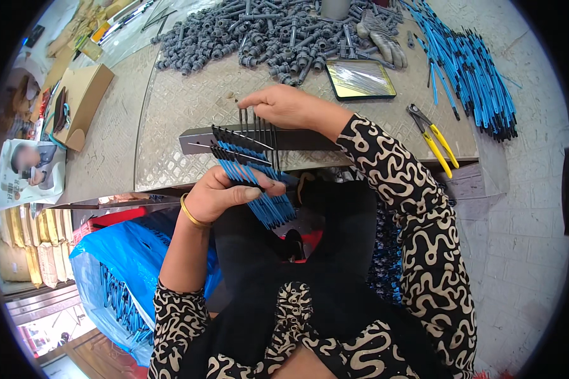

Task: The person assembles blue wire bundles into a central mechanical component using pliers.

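Note:
My left hand (218, 197), a yellow bangle at its wrist, is closed around a bundle of thin blue rods with black ends (272, 208) over the near edge of the table. The rods lie side by side in a slanted row, and two thin pale bars cross their black upper ends. Several thin black rods (257, 129) stand up from the far side of the bundle. The bent fingers of my right hand (283, 106) are closed at the upper ends of these black rods. Behind the bundle, a dark metal bar (300, 140) lies along the table.
A large heap of grey plastic fittings (253, 35) covers the table's far side. Nearby are a grey glove (385, 41), a yellow-faced black tray (361, 79), yellow-handled pliers (437, 142) and more blue rods (487, 88). A cardboard box (85, 104) stands left; a blue bag (117, 252) holds rods below.

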The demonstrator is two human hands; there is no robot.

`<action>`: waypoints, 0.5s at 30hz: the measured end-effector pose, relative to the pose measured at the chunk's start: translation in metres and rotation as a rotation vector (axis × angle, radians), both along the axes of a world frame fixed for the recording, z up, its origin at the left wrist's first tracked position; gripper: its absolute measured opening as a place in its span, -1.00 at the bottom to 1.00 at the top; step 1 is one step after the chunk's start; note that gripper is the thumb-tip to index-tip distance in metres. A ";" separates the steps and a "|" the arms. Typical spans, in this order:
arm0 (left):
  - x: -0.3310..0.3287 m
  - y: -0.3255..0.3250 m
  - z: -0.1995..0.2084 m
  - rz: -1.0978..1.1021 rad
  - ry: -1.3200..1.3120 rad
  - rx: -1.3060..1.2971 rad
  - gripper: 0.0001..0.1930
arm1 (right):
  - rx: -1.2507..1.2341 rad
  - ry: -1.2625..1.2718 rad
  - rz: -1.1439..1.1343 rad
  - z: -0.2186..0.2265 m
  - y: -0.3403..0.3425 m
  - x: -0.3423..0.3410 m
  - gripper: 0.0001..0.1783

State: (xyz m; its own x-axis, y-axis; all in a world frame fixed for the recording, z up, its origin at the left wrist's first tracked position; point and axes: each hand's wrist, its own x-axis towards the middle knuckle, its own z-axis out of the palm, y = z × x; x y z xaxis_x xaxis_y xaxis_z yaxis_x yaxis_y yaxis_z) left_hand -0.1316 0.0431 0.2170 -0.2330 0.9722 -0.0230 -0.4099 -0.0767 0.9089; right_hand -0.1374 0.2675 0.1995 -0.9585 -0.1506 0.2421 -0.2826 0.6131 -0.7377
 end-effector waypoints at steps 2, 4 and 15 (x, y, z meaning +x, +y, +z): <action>0.000 0.001 0.001 -0.009 0.002 -0.045 -0.78 | -0.086 -0.133 0.008 0.007 -0.003 0.001 -0.73; 0.001 0.000 0.002 -0.002 0.002 -0.046 -0.78 | -0.076 -0.169 -0.038 0.014 -0.004 0.003 -0.74; -0.001 -0.005 0.003 0.009 0.041 -0.032 -0.79 | 0.509 0.092 -0.020 0.028 0.001 0.028 -0.77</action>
State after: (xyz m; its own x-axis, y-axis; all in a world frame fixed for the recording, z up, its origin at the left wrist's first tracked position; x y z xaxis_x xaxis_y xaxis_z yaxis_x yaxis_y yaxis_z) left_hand -0.1326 0.0385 0.2196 -0.2433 0.9689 -0.0442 -0.3713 -0.0510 0.9271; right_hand -0.1091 0.2686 0.2275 -0.9408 -0.2530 0.2258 -0.3165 0.8941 -0.3170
